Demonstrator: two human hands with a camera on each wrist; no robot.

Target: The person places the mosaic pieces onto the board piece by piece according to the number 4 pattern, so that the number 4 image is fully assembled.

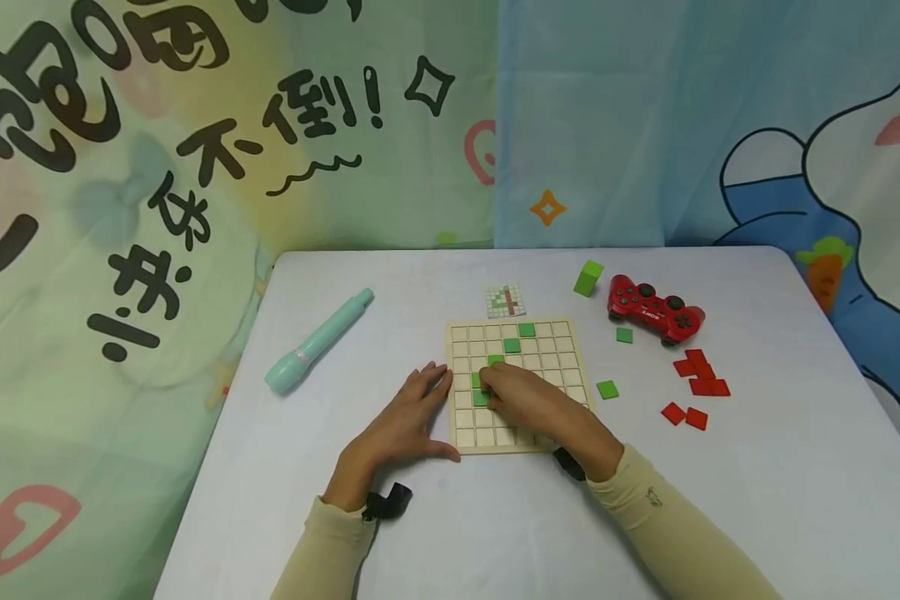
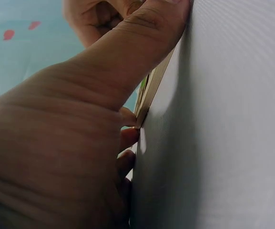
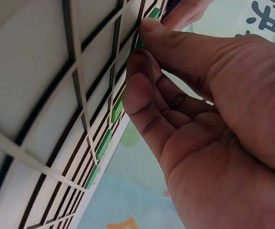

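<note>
A pale wooden grid board lies flat in the middle of the white table. Green square tiles sit in some of its cells. My left hand rests flat against the board's left edge, fingers straight, thumb along the front corner; the board's edge shows beside the thumb in the left wrist view. My right hand lies over the board's lower middle, its fingertips pressing a green tile into a cell. More green tiles show edge-on in the grid.
A small pattern card lies behind the board. Loose green tiles, a green block, a red game controller and several red tiles lie to the right. A mint pen-like device lies left. Printed cloth hangs behind.
</note>
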